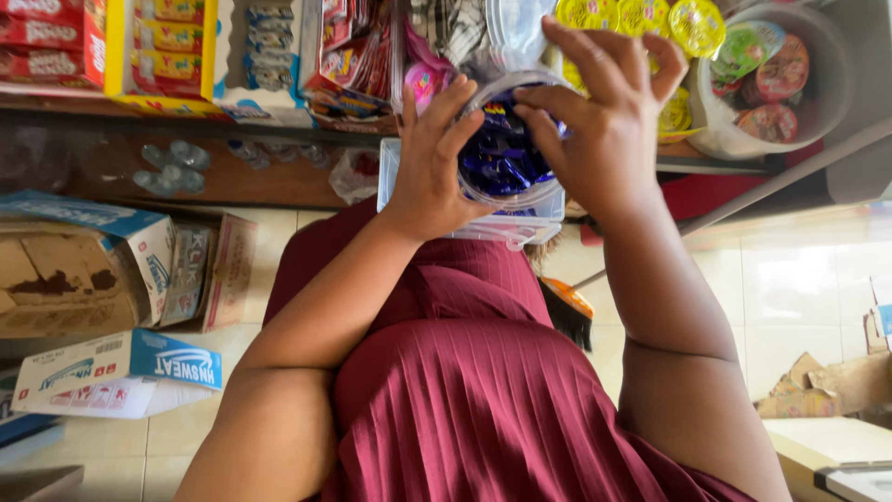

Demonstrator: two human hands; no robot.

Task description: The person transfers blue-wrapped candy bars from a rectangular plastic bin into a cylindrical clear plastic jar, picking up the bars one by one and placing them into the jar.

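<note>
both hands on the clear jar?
Yes, the left hand and the right hand both grip the clear jar of blue-wrapped sweets.

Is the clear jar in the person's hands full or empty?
Largely full: blue-wrapped sweets fill the clear jar held between the left hand and right hand.

I see red and yellow snack boxes (102, 46) on the shelf's left — yellow-lidded jelly cups (641, 19) at its right. On the floor, left: an open brown carton (74, 270) and a blue-and-white box (121, 372).
</note>
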